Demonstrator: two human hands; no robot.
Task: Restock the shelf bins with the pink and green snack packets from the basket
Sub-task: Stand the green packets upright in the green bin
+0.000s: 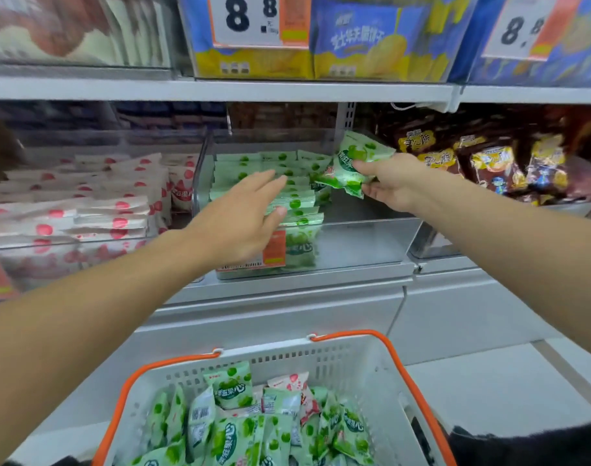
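A clear shelf bin [361, 240] in the middle holds a stack of green snack packets [297, 200] on its left side. My left hand [243, 216] reaches over the bin's front wall with fingers straight, touching that stack. My right hand [391, 183] grips green packets [351, 166] above the bin's right part. The bin to the left holds pink packets [95, 210]. Below, a white basket with orange handles [364, 364] holds several green packets [233, 432] and a few pink ones [294, 385].
Dark brown and yellow snack bags [489, 156] fill the bin on the right. Blue and yellow bags [358, 45] with price cards sit on the shelf above. A white shelf base [287, 314] runs between the bins and the basket.
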